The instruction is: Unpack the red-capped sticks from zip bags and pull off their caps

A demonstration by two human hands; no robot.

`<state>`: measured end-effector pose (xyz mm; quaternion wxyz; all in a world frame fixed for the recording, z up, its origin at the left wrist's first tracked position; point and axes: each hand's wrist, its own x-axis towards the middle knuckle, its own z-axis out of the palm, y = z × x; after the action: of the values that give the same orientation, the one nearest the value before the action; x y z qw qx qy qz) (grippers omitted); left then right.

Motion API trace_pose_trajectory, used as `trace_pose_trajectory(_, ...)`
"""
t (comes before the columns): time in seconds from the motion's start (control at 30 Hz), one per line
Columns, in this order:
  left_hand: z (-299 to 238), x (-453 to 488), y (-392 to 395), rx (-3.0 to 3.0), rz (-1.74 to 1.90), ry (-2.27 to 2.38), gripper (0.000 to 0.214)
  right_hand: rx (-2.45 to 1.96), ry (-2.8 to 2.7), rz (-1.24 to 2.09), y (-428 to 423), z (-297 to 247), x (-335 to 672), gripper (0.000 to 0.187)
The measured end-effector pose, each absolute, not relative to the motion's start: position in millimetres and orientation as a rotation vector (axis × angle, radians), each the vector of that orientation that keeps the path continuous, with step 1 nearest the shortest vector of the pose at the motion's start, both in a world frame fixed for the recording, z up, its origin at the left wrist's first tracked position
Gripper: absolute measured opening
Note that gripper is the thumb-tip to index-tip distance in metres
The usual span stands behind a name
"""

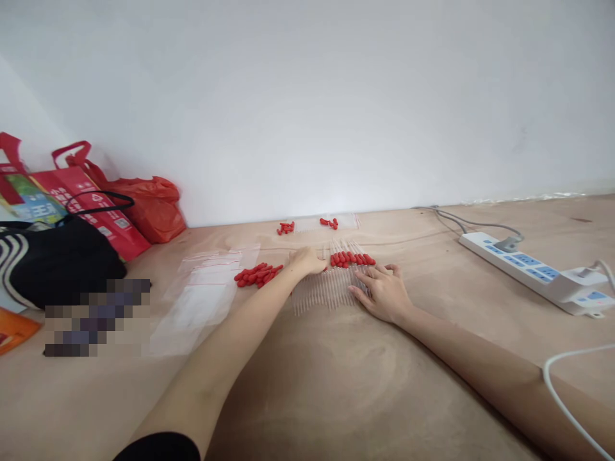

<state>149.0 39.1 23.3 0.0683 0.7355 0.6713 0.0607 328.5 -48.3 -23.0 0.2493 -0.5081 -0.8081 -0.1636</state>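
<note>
A row of thin clear tubes (319,291) lies side by side on the wooden table. Behind its right half is a group of droppers (353,258), clear tubes with red rubber bulbs fitted on them. My left hand (307,261) is over the back of the row, its fingers pinched together, with a bit of red rubber bulb showing at the fingertips. At the right end of the row rests my right hand (387,293), fingers spread and touching the tubes. Loose red rubber bulbs (257,274) are piled left of my left hand.
Clear zip bags (204,288) lie on the left. More red bulbs (286,228) and a bag (346,221) are near the wall. A white power strip (523,262) with cables is at right. Red bags (154,205) and a black bag (72,262) stand at left.
</note>
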Motion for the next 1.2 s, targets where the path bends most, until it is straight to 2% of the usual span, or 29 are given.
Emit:
trace_pose_trajectory(0.17, 24, 155, 38, 2.182, 0.219, 2.121, 0.035, -1.377, -2.201, -0.407, -47, -24, 330, 0.032)
trace_pose_trajectory(0.4, 37, 128, 2, 2.450, 0.459, 1.989, 0.022, -1.310, -1.972, -0.367, -46, -27, 332, 0.027)
trace_pose_trajectory(0.63, 18, 86, -59, 3.213, 0.918, 1.299, 0.020, -1.006, -1.897, -0.497, -60, -16, 325, 0.041)
trace_pose_trajectory(0.83, 1, 90, -76, 3.226, 1.226, 0.949, 0.005, -0.762, -2.185, -0.520, -68, -15, 308, 0.026)
trace_pose_trajectory(1.0, -1, 93, -76, 3.206, 1.217, 0.915, 0.004, -0.770, -2.196, -0.492, -68, -19, 300, 0.018)
trace_pose_trajectory(1.13, -1, 93, -74, 3.153, 1.146, 0.998, 0.023, -0.745, -2.193, -0.499, -69, -18, 298, 0.016)
trace_pose_trajectory(1.2, -2, 94, -73, 3.128, 1.108, 0.974, 0.023, -0.731, -2.195, -0.505, -69, -18, 298, 0.016)
